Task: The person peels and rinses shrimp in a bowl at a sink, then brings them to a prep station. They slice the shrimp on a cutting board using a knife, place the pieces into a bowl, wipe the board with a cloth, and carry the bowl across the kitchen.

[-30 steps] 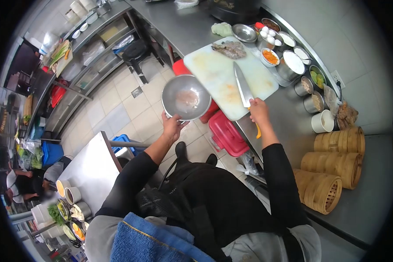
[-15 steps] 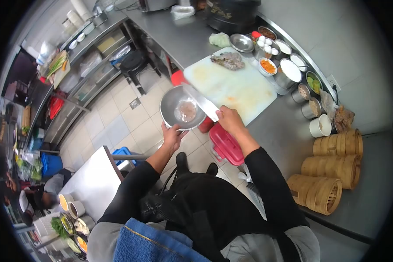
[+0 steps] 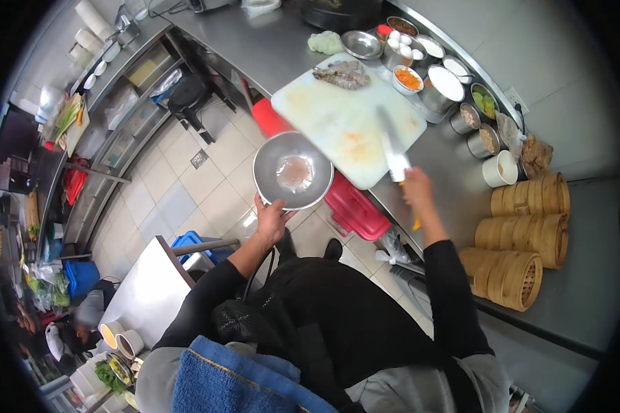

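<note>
My left hand (image 3: 271, 219) grips the near rim of a round metal bowl (image 3: 267, 180), held just off the counter's edge. Pinkish, wet-looking food (image 3: 295, 172) lies in the bottom of the bowl. My right hand (image 3: 418, 191) is closed round the yellow handle of a large knife (image 3: 395, 155). Slightly blurred, the blade points away from me over the right part of the white cutting board (image 3: 324, 117). Greyish raw shrimp (image 3: 343, 74) lie in a pile at the board's far end.
Containers with eggs (image 3: 405, 47), shredded orange food (image 3: 408, 79) and white contents (image 3: 446, 83) line the wall side. Bamboo steamers (image 3: 522, 232) stand at the right. A red lidded bin (image 3: 357, 210) is below the counter edge. Another person (image 3: 89, 313) is at far left.
The knife went from the board to the bowl's rim, then back right over the board with my right hand. My left hand kept hold of the bowl. The view has shifted somewhat.
</note>
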Motion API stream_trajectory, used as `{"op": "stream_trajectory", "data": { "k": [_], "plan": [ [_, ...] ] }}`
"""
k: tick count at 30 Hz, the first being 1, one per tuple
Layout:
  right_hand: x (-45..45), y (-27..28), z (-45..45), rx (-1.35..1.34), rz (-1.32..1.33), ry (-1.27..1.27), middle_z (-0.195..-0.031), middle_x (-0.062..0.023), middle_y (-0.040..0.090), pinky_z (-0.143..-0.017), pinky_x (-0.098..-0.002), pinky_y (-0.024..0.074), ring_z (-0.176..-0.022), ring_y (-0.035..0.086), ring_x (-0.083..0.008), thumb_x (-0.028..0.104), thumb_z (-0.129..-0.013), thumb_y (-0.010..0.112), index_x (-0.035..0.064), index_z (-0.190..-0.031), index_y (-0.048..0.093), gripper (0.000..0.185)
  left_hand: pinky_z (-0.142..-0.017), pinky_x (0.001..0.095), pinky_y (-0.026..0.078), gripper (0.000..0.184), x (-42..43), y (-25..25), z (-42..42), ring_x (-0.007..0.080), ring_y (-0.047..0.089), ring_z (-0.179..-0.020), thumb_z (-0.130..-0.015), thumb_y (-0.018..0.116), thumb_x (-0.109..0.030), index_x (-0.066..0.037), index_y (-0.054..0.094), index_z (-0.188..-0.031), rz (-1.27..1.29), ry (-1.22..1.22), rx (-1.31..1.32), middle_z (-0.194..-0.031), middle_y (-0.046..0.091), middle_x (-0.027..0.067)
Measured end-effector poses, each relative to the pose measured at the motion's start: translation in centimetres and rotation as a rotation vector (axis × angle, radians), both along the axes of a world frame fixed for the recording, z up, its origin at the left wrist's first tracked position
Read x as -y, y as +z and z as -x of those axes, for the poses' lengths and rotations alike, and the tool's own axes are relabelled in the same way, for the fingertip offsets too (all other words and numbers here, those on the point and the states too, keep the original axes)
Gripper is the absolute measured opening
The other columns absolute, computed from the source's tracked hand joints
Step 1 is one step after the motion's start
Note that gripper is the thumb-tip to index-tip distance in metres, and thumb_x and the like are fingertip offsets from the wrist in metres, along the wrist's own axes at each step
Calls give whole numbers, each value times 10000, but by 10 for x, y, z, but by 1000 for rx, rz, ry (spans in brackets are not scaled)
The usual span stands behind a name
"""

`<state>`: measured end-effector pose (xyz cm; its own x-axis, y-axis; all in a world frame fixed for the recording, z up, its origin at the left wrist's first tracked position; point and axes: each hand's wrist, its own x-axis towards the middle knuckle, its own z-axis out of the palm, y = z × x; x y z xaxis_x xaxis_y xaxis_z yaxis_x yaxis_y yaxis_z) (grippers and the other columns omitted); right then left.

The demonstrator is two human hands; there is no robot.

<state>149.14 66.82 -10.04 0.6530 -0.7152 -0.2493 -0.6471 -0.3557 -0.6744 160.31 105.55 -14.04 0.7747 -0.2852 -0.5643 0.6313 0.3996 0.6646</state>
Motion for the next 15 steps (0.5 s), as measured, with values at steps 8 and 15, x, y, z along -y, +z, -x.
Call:
{"op": "stream_trajectory", "data": {
  "k": [8, 15],
  "plan": [
    [-86, 29, -3, 141, 169, 385, -882, -271, 677, -783, -562, 506, -882, 648, -482, 285, -1003, 534, 12, -1006, 629, 289, -997, 559, 528, 794, 3, 14, 18, 370, 548, -1178, -856, 546, 68, -268, 167, -1468, 21, 51, -23, -1382, 396, 147],
    [-94, 13, -50, 144, 201, 360, -927, -267, 694, -807, -547, 518, -914, 665, -465, 309, -1003, 537, 23, -1043, 649, 310, -971, 569, 539, 755, 3, 13, 14, 366, 566, -1150, -848, 558, 73, -230, 195, -1436, -20, 108, -4, -1366, 415, 144]
  ]
}}
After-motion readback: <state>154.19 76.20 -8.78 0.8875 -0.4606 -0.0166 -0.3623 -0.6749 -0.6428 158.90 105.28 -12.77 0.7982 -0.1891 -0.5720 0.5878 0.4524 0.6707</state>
